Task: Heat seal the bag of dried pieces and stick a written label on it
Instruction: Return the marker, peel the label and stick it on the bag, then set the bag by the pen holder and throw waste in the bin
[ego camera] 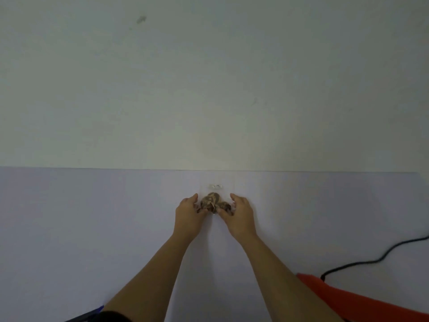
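Note:
A small clear plastic bag (217,194) of brown dried pieces (211,199) lies flat on the pale table (92,217), near the wall. A small white written label (216,186) sits on the bag's far end. My left hand (188,213) holds the bag's left side, fingers curved along its edge and thumb on the near part. My right hand (239,213) holds the right side the same way. The bag's near edge is hidden behind both hands.
An orange-red heat sealer (352,298) lies at the lower right with its black cable (376,260) running off to the right edge. A dark blue object (92,313) shows at the bottom left. A plain wall (209,89) stands right behind the table.

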